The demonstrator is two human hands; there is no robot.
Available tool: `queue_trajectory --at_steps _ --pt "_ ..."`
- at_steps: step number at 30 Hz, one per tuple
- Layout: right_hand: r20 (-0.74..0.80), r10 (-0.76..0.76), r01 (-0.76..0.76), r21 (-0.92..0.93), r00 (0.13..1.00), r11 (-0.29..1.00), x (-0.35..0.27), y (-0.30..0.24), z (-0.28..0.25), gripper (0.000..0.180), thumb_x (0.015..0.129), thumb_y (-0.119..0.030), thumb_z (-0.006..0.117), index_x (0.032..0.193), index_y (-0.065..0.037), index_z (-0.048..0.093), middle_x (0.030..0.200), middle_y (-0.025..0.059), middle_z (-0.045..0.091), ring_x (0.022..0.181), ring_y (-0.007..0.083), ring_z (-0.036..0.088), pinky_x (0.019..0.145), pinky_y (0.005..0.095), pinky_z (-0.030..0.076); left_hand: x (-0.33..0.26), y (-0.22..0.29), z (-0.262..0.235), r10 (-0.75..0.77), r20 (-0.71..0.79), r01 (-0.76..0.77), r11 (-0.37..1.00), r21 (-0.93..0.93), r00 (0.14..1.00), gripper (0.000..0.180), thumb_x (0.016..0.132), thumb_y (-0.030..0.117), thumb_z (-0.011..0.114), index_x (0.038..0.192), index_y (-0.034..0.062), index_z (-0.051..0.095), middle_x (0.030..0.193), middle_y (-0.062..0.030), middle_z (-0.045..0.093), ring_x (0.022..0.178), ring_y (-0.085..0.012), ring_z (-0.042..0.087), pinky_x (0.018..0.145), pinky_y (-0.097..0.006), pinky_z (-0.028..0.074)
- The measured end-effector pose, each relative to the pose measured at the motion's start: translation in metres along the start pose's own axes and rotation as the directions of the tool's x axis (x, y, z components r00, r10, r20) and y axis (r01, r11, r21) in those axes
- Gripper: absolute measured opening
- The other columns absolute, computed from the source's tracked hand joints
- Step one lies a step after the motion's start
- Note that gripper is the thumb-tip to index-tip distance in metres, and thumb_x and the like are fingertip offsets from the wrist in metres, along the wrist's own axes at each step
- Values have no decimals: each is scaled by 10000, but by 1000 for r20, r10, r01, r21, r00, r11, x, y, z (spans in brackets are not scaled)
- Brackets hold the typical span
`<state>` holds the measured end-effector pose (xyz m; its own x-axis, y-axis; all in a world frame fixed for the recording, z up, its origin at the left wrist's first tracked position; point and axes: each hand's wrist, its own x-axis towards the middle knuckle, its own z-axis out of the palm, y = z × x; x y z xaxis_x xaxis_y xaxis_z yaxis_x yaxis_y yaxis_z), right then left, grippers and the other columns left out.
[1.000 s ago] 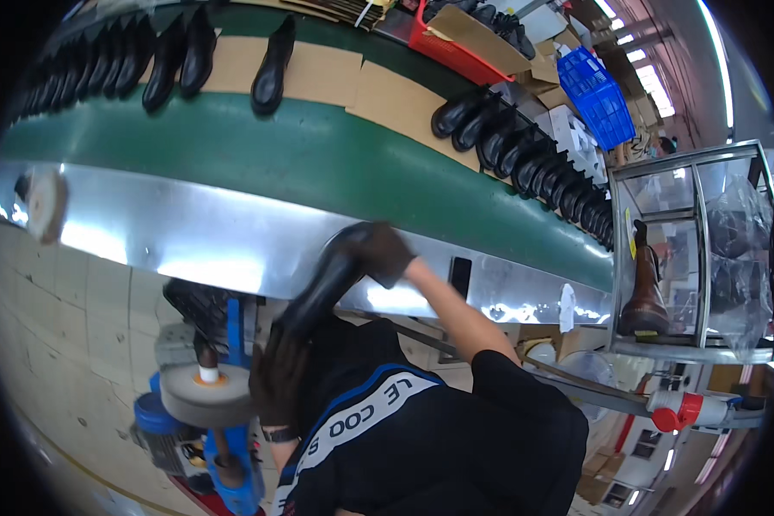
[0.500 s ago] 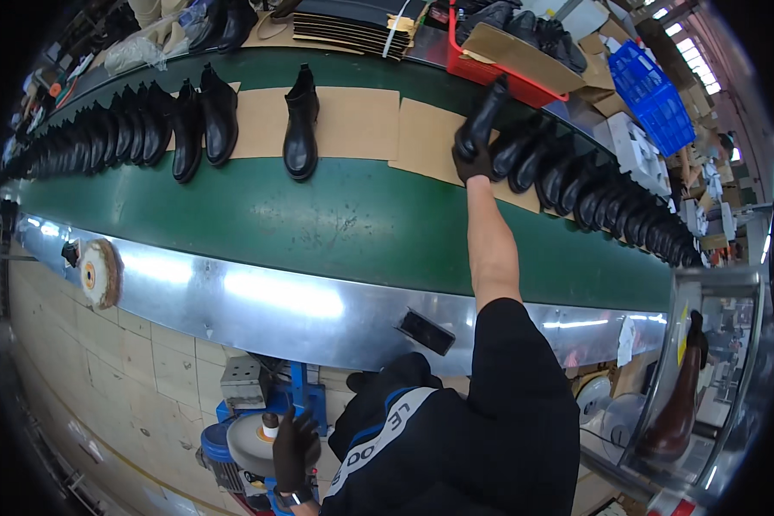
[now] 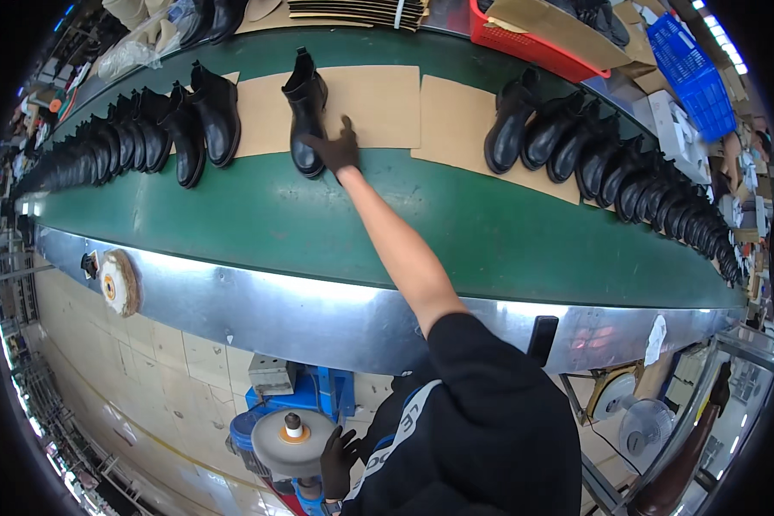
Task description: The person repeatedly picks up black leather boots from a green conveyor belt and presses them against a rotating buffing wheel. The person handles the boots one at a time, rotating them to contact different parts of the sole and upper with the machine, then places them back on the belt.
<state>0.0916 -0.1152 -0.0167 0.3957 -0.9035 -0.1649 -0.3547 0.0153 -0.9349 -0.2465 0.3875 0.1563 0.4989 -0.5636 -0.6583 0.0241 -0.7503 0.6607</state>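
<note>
A single black ankle boot (image 3: 306,107) stands upright on the tan cardboard sheet (image 3: 383,103), toe toward me. My right hand (image 3: 337,151), in a dark glove, reaches it with fingers spread; some fingertips meet or overlap the side of its toe, and no grip shows. Another black boot (image 3: 509,125) stands at the near end of the right-hand row on the cardboard. Low in the view my left hand (image 3: 337,464), also gloved and with fingers apart, hangs empty beside a grey polishing wheel (image 3: 292,440).
Black boots (image 3: 216,112) line the green conveyor belt (image 3: 232,206) on the left, with a longer row on the right. A phone (image 3: 542,338) lies on the metal edge (image 3: 335,322). A red crate (image 3: 525,47) and a blue crate (image 3: 688,73) stand behind.
My right hand has let go of the boot at the right row's end and moved left to the single boot. That released boot now stands on the cardboard. My view has shifted.
</note>
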Motion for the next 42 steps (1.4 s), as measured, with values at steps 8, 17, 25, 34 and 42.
queue_trajectory --at_steps 8,17,25,34,42 --pt "161 218 -184 -202 963 962 45 -37 66 822 549 -349 838 1243 -62 503 1107 177 651 989 315 654 883 421 527 -39 8 17 -669 -25 249 311 -917 743 463 962 163 501 1369 -29 393 1239 -203 570 1027 -258 647 785 -304 547" --pt "380 -427 250 434 820 866 -218 -50 -70 701 727 -383 809 1225 24 529 1152 160 622 1096 256 586 962 365 462 110 62 -42 26 -420 -416 201 -887 907 556 979 323 473 1452 70 326 1366 -137 470 1191 -276 535 983 -470 469" --pt "844 -204 161 141 497 977 -379 -107 -289 1042 584 -282 901 1444 -73 349 1289 142 541 1238 306 491 1079 384 353 54 -9 -22 318 -176 -156 -88 -984 932 731 852 429 570 1400 -13 373 1369 -214 483 1218 -362 512 1034 -484 422" --pt "806 92 619 370 -585 693 -442 -154 -297 907 600 -103 728 1434 -272 413 1421 184 409 1235 404 466 1010 448 421 -66 -124 26 88 -208 -212 669 -713 974 433 872 311 600 1250 100 597 1152 -116 664 1074 -242 626 1014 -399 422" --pt "861 439 369 -331 -259 868 -513 -56 -341 756 748 -162 798 1388 -14 424 1282 148 573 1166 215 546 1022 350 419 -89 -123 125 105 -681 -479 787 -390 725 490 907 491 483 1266 171 579 1319 -47 584 1185 -194 567 1154 -515 157"
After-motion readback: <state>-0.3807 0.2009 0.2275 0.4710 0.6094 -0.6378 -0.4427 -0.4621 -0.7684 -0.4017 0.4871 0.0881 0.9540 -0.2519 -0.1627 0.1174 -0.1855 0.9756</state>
